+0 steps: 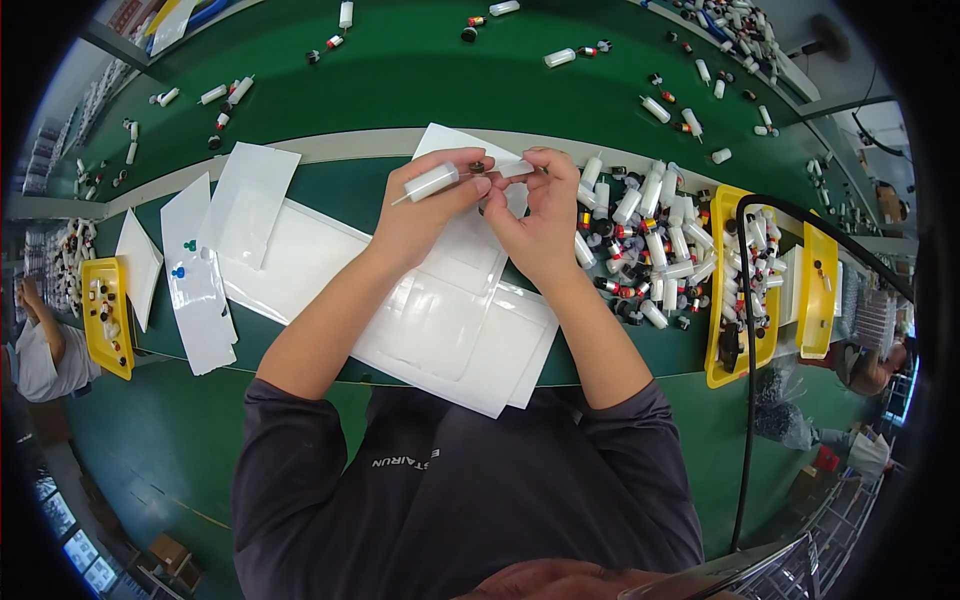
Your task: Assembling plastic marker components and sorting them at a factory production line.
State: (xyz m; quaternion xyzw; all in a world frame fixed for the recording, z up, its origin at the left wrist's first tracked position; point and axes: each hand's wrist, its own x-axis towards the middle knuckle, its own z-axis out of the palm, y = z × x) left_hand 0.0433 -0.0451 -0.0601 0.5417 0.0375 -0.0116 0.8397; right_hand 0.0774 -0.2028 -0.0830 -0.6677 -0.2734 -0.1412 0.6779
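Note:
My left hand [428,218] is closed around a white translucent cylinder [431,182] with a thin pin pointing out at its left end. A small dark piece [478,168] shows at the cylinder's other end, by my left fingertips. Close on the right, the thumb and fingers of my right hand [540,222] pinch a whitish translucent piece [515,169], partly hidden by the fingers. Both hands are raised over stacked white sheets or trays [425,315], their fingertips almost meeting. Whether the two pieces touch cannot be made out.
A heap of similar white cylinders with black and red parts [650,235] lies right of my hands, beside a yellow tray [718,340]. More pieces are scattered on the green conveyor belt [400,80] beyond. White sheets [250,200] lie left. A black cable [745,420] hangs at right.

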